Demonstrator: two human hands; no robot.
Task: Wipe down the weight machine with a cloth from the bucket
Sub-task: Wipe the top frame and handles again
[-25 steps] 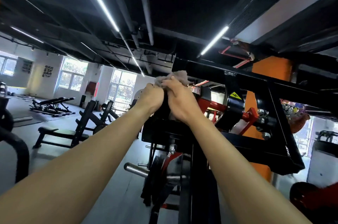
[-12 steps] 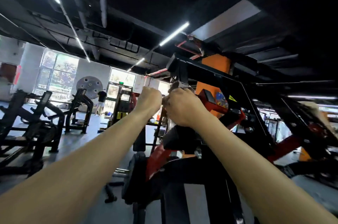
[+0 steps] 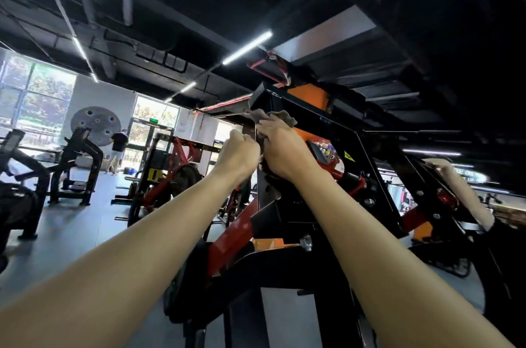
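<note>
1. Looking up through the head camera, I see both hands only from the back, so their fingers are hidden behind the knuckles.
2. The right hand (image 3: 280, 148) is curled round the cloth (image 3: 286, 117). It holds the cloth against the weight machine (image 3: 313, 118) at the top left corner of its black frame, where the upright post meets the top beam. Bunched grey ends of the cloth stick out above the knuckles.
3. The left hand (image 3: 240, 152) is a fist right beside the right one. I cannot tell whether it grips the cloth.
4. My two forearms cover part of the machine's lower half, and the bottom edge of the view cuts off the rest.
5. A yellow triangle sticker (image 3: 347, 154) sits on the frame, and a green sign (image 3: 154, 120) hangs over the far door. Both are too small to read.
6. I count two hands, one cloth, one person (image 3: 116, 148) standing far off by the windows, and one round grey disc (image 3: 96, 123) on the wall.
</note>
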